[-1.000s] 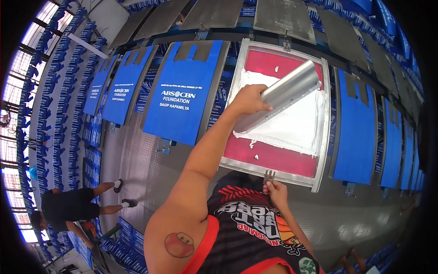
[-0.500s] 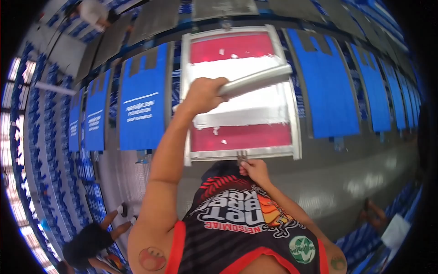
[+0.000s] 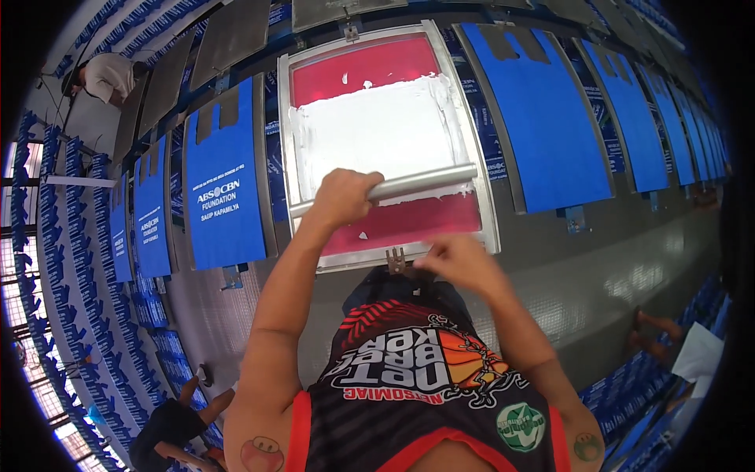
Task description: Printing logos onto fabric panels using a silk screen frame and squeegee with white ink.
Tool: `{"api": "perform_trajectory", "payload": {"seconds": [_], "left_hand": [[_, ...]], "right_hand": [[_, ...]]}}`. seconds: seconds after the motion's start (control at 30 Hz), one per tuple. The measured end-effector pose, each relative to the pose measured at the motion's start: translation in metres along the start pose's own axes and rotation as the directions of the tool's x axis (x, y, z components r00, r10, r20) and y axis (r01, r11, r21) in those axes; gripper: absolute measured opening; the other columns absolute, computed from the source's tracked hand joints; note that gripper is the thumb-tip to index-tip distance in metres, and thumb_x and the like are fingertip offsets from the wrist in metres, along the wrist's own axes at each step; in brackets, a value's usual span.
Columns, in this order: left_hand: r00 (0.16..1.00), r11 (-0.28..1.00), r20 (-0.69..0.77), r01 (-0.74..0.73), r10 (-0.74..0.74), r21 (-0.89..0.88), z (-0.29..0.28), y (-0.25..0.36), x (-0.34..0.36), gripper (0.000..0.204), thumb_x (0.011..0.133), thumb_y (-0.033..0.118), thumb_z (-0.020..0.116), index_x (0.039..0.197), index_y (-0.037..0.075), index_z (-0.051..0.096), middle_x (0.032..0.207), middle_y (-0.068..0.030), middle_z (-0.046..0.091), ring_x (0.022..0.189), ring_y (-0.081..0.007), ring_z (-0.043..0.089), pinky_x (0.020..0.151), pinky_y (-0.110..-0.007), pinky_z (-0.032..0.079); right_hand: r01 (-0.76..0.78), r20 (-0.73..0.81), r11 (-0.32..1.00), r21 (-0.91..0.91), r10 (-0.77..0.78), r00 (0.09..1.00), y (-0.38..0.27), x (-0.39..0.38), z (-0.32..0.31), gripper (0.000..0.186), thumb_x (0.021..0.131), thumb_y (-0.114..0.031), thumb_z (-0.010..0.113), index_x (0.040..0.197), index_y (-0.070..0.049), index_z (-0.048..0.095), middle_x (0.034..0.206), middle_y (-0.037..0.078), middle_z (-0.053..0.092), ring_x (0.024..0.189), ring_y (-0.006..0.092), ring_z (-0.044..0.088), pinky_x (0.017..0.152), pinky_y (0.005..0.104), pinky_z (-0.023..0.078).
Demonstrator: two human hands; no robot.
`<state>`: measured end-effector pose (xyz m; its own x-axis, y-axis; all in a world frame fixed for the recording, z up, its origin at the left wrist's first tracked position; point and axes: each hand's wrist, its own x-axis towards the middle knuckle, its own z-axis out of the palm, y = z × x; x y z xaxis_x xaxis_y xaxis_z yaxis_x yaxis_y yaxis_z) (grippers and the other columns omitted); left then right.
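My left hand (image 3: 346, 197) is closed around a long silver squeegee (image 3: 429, 181), which lies slightly slanted across a screen-printing frame (image 3: 486, 200). White ink (image 3: 377, 126) covers the middle of the mesh behind the squeegee. Bands of red mesh (image 3: 366, 61) show at the far and near ends, and small white specks dot them. By the frame's near edge, a pronged metal bracket (image 3: 395, 261) stands out. My right hand (image 3: 464, 263) hovers just right of it, apart from it, slightly blurred, its fingers curled in with nothing visible in them.
Blue printed bag-shaped sheets lie on grey boards to the left (image 3: 226, 177) and right (image 3: 543, 118) of the frame. More bare boards (image 3: 240, 39) stand in the row beyond. One person (image 3: 110, 79) is at the far left, another (image 3: 169, 433) at the lower left. Blue sheets hang on racks (image 3: 79, 259).
My left hand has drawn the squeegee toward me, from mid-screen to the near red band. The right hand has come off the bracket and moved up to the right. The view has shifted.
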<state>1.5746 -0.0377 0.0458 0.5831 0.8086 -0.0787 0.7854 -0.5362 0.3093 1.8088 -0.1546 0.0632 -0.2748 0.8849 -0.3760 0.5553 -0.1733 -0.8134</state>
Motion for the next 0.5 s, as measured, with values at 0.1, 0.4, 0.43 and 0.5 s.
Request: {"api": "perform_trajectory", "payload": {"seconds": [0.1,0.4,0.43,0.5], "left_hand": [[0.995,0.999,0.099,0.005,-0.009,0.05,0.015,0.0,0.005,0.034,0.069,0.025,0.076,0.1,0.015,0.065,0.074,-0.0124,0.066,0.073,-0.033,0.064,0.065,-0.044,0.049],[0.972,0.966,-0.158,0.199,-0.173,0.165,0.044,-0.05,-0.087,0.008,0.067,0.011,0.065,0.074,0.01,0.062,0.062,-0.0101,0.061,0.065,-0.0277,0.062,0.087,-0.055,0.044],[0.958,0.981,-0.251,0.168,-0.138,0.101,0.053,-0.053,-0.083,0.005,0.066,0.008,0.063,0.07,0.01,0.061,0.061,-0.0103,0.06,0.064,-0.028,0.062,0.086,-0.054,0.045],[0.904,0.959,-0.424,0.168,-0.058,0.227,0.05,-0.084,-0.04,0.003,0.066,0.007,0.06,0.068,0.01,0.06,0.062,-0.0118,0.061,0.062,-0.0289,0.062,0.082,-0.048,0.048]], "right_hand": [[0.236,-0.347,0.662,-0.711,-0.623,0.701,-0.023,0.035,-0.047,0.047,0.066,-0.027,0.08,0.104,-0.005,0.065,0.076,0.012,0.064,0.076,0.029,0.064,0.071,0.0418,0.051],[0.157,-0.155,0.6,-0.785,-0.435,0.887,0.073,0.088,-0.015,0.003,0.075,-0.01,0.057,0.072,-0.011,0.057,0.066,0.008,0.062,0.065,0.0266,0.065,0.055,0.0404,0.052],[0.169,-0.216,0.605,-0.778,-0.511,0.832,0.086,0.094,-0.011,0.003,0.074,-0.01,0.057,0.072,-0.011,0.058,0.064,0.007,0.062,0.063,0.0261,0.064,0.054,0.0393,0.052],[0.053,-0.241,0.538,-0.842,-0.461,0.854,0.081,0.14,-0.026,0.005,0.076,-0.011,0.056,0.073,-0.012,0.06,0.066,0.007,0.063,0.061,0.0269,0.064,0.054,0.0394,0.053]]}}
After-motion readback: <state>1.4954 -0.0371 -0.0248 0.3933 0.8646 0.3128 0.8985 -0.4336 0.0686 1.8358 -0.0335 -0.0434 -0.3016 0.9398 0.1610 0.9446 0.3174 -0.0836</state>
